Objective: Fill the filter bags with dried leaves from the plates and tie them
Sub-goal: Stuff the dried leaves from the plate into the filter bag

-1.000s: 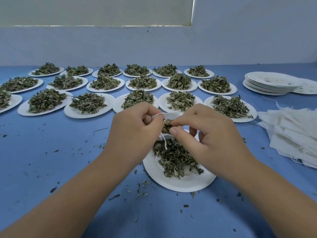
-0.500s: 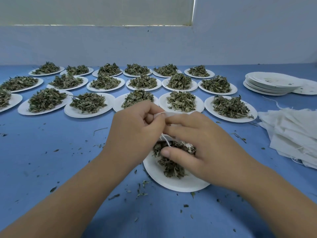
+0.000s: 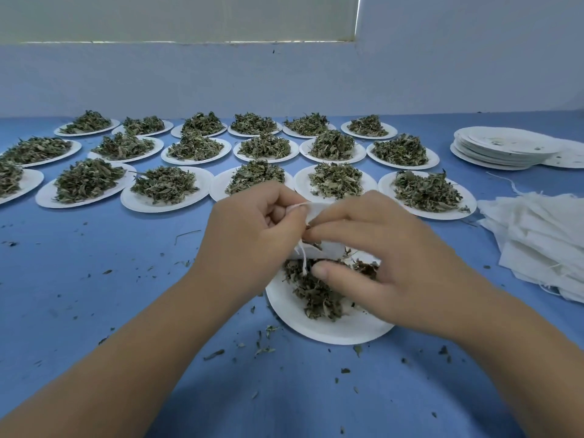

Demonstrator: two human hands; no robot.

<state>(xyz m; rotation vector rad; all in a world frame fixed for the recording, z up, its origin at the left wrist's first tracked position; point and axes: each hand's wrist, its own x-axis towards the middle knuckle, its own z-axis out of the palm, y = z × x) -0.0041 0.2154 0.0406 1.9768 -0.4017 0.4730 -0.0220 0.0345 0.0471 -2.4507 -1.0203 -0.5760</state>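
Head view, only view. Left hand (image 3: 252,235) is curled, with thumb and fingers pinching the top edge of the filter bag (image 3: 325,249) and holding its mouth open toward the right. The bag hangs just over the far edge of the near plate (image 3: 331,330), and its string (image 3: 304,260) dangles down onto the pile. Right hand (image 3: 395,263) is curled over the dried leaves (image 3: 316,292). Its fingertips are at the bag mouth with dark bits between them, so it looks to be pinching a small load in; the palm side is hidden and I can't tell how much it carries. The thumb rests low, touching the pile.

Step in hand, as I judge it: stuffing, not tying yet. About half a pile is left on this plate.

To do it well:
- Keep the mouth over the plate so spill lands back there, since crumbs (image 3: 265,349) already litter the table (image 3: 94,279).
- Take small pinches and push them deep.
- Keep the string out of the mouth.
- Don't overfill, and leave slack at the top for the knot.

Full plates (image 3: 167,188) sit in rows behind. To the right, well apart, are the spare bags (image 3: 537,235) and the empty plate stack (image 3: 499,150).
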